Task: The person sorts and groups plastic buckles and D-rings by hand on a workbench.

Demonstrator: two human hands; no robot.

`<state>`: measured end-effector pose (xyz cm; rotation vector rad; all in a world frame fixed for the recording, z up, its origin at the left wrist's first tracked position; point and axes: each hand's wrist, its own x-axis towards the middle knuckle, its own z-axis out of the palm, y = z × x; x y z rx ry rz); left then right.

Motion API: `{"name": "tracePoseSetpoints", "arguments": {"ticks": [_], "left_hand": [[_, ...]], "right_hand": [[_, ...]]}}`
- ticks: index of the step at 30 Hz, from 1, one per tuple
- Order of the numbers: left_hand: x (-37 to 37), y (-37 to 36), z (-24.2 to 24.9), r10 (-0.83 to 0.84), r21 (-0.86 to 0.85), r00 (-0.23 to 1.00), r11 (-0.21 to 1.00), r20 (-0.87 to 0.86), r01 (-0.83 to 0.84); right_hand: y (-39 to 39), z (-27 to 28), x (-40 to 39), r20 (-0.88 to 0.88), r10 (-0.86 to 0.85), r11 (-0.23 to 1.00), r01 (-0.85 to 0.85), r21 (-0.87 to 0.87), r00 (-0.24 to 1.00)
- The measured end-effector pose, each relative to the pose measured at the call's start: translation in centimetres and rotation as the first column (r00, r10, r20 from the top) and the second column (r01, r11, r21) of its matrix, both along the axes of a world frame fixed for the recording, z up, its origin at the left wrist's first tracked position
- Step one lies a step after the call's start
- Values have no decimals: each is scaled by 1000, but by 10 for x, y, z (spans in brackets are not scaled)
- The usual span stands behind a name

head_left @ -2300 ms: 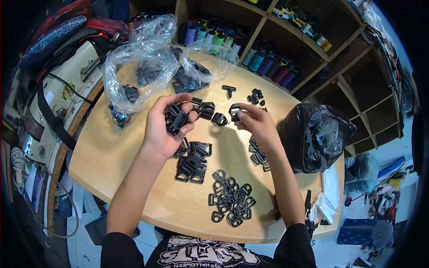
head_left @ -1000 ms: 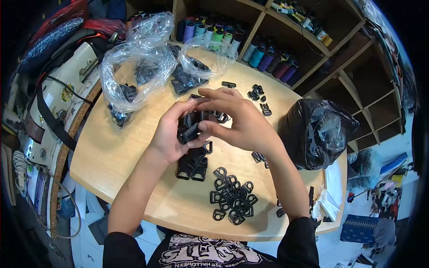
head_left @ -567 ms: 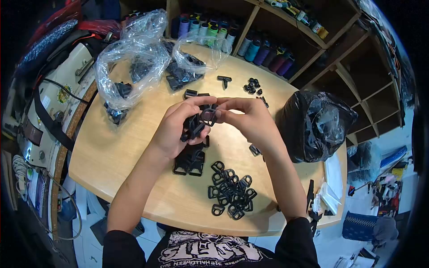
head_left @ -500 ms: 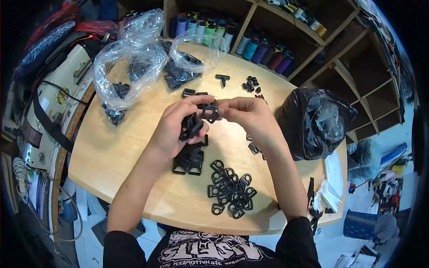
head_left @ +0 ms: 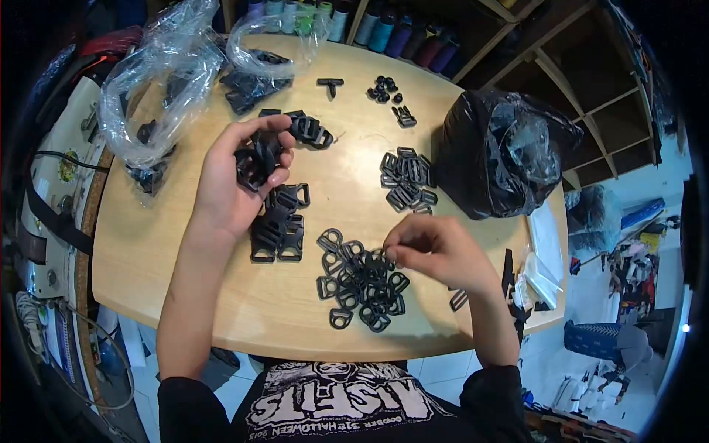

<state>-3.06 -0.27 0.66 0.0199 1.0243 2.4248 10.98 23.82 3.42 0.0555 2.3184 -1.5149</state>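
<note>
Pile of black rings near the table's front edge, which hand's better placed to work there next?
Probably the right hand: its fingertips are at the ring pile, while the left hand is farther off, holding several black parts.

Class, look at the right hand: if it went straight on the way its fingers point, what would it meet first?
The right hand would probably first meet the pile of black ringed pieces, at its fingertips; depth is unclear, so it may already touch one.
</note>
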Motion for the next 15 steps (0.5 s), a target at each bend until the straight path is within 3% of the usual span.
{"name": "tracePoseSetpoints", "arguments": {"ticks": [4, 6, 8, 10, 12, 13, 15], "left_hand": [[1, 2, -4, -46, 38, 999, 998, -2, 46], [6, 8, -3, -55, 7, 997, 998, 47, 55], [6, 6, -8, -95, 4, 991, 995, 95, 95], [11, 11, -4, -91, -75, 990, 992, 105, 99], [12, 12, -11, -117, -53, 991, 991, 58, 120], [13, 13, -10, -128, -52, 991, 990, 37, 130], [16, 15, -7, -135, -51, 991, 990, 13, 135]], "right_hand": [[-2, -16, 12, -23, 75, 990, -72, 124, 997], [-5, -19, 8, -98, -1, 988, 16, 156, 995], [-10, -20, -6, -154, -193, 981, 191, -27, 969], [-27, -6, -19, -211, -207, 978, 195, -76, 955], [-45, 2, -31, -552, -129, 990, 139, -23, 824], [-53, 4, -37, -638, -36, 985, 136, 109, 770], [-72, 5, -47, -736, 25, 955, 201, 216, 676]]}}
